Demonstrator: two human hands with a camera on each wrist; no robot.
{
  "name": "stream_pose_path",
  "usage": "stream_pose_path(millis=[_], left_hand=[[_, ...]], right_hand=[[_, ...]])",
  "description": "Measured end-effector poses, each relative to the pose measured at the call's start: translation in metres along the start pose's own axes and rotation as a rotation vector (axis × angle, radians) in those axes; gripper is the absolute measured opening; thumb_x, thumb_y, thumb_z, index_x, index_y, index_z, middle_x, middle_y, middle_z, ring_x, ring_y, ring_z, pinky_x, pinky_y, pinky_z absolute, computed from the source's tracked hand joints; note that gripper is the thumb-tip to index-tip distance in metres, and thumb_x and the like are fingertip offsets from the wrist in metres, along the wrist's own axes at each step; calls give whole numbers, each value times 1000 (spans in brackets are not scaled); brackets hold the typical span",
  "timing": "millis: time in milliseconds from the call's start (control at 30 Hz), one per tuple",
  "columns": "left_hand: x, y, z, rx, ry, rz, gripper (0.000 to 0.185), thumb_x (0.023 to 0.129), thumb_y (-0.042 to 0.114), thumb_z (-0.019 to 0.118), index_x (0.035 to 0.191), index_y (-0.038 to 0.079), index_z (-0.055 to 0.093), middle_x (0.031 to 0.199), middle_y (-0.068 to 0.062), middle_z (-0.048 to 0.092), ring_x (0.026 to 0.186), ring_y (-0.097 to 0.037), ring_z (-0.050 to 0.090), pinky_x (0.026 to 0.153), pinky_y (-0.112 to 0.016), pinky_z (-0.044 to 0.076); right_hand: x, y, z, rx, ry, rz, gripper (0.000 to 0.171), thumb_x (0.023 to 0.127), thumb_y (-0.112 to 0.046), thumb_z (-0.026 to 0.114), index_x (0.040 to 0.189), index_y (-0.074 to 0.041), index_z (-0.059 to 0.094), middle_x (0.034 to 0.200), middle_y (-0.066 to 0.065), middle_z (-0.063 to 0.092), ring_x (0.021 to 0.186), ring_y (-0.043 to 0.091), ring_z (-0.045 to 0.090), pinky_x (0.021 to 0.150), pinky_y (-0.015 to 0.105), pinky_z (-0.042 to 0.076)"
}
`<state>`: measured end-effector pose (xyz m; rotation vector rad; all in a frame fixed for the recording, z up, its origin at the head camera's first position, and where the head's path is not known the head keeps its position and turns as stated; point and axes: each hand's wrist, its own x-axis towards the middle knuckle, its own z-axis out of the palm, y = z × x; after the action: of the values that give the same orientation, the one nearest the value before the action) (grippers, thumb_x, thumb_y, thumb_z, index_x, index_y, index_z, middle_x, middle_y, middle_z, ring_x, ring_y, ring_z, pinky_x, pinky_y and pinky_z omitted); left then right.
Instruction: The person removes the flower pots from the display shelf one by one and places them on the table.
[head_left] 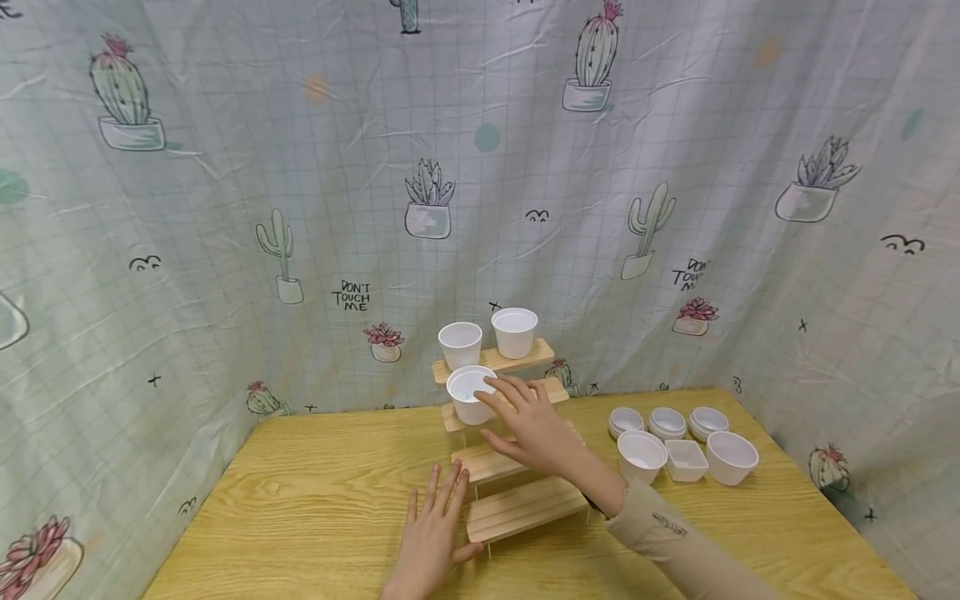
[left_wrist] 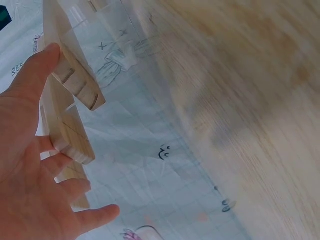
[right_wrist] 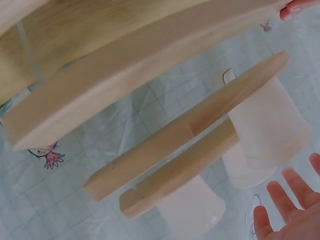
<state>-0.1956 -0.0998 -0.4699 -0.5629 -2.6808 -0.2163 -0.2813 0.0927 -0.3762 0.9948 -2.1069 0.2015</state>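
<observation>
A stepped wooden rack (head_left: 525, 505) stands mid-table. Two white cups (head_left: 460, 343) (head_left: 514, 332) sit on its top step, and a third white cup (head_left: 471, 395) on the step below. My right hand (head_left: 527, 425) reaches over the rack with straight fingers, its fingertips (head_left: 489, 386) at that third cup's rim, holding nothing. My left hand (head_left: 432, 527) lies flat on the table at the lowest step's left end, thumb against the wood. The left wrist view shows the left hand (left_wrist: 35, 175) beside the step ends (left_wrist: 75, 85). From below, the right wrist view shows cups (right_wrist: 265, 130) and fingertips (right_wrist: 282, 200).
At the right of the wooden table (head_left: 315, 500) stand three low white bowls (head_left: 667, 422) in a row. In front of them are a white cup (head_left: 642, 455), a square dish (head_left: 686, 459) and a round bowl (head_left: 731, 457). Cactus-print cloth (head_left: 225, 208) hangs behind and at both sides.
</observation>
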Motion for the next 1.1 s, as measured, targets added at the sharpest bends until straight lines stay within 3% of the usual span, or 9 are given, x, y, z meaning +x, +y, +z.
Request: stream_pose_path(millis=[133, 367, 567, 733, 933, 1100], left_hand=[[-1, 0, 0, 3, 10, 6, 96, 63, 56, 64, 140, 11, 28, 148, -6, 24, 138, -23, 1, 96, -62, 34], [-1, 0, -1, 18, -15, 7, 96, 63, 56, 65, 139, 10, 30, 147, -7, 25, 133, -35, 25, 96, -61, 34], [-2, 0, -1, 7, -24, -1, 97, 62, 57, 66, 139, 10, 29, 147, -6, 26, 133, -35, 26, 96, -61, 34], [-1, 0, 0, 18, 8, 15, 97, 61, 57, 66, 138, 10, 31, 146, -7, 28, 131, -34, 28, 94, -61, 36], [0, 0, -1, 4, 7, 20, 97, 61, 54, 66, 138, 9, 30, 146, -8, 27, 134, -34, 24, 94, -62, 35], [1, 0, 0, 10, 8, 16, 96, 60, 55, 66, 138, 9, 31, 146, -7, 27, 131, -36, 28, 95, -62, 35]], right_hand=[[9, 1, 3, -4, 2, 7, 52, 78, -36, 63, 124, -18, 50, 127, 8, 51, 116, 26, 45, 85, 43, 39], [22, 2, 11, -9, -50, 6, 49, 81, -39, 59, 125, -19, 48, 128, 5, 50, 114, 29, 45, 84, 44, 39], [36, 1, 15, 43, -92, 22, 47, 82, -40, 58, 124, -22, 50, 126, 1, 52, 112, 28, 47, 84, 45, 38], [43, 0, 20, 26, -148, 38, 44, 84, -43, 53, 124, -24, 50, 127, 0, 52, 113, 27, 46, 89, 45, 38], [48, -1, 25, 5, -162, 41, 44, 86, -46, 50, 124, -25, 50, 127, 0, 52, 113, 27, 46, 91, 48, 37], [51, -1, 27, -11, -178, 44, 44, 87, -46, 49, 125, -26, 49, 128, 0, 52, 114, 27, 45, 92, 49, 37]])
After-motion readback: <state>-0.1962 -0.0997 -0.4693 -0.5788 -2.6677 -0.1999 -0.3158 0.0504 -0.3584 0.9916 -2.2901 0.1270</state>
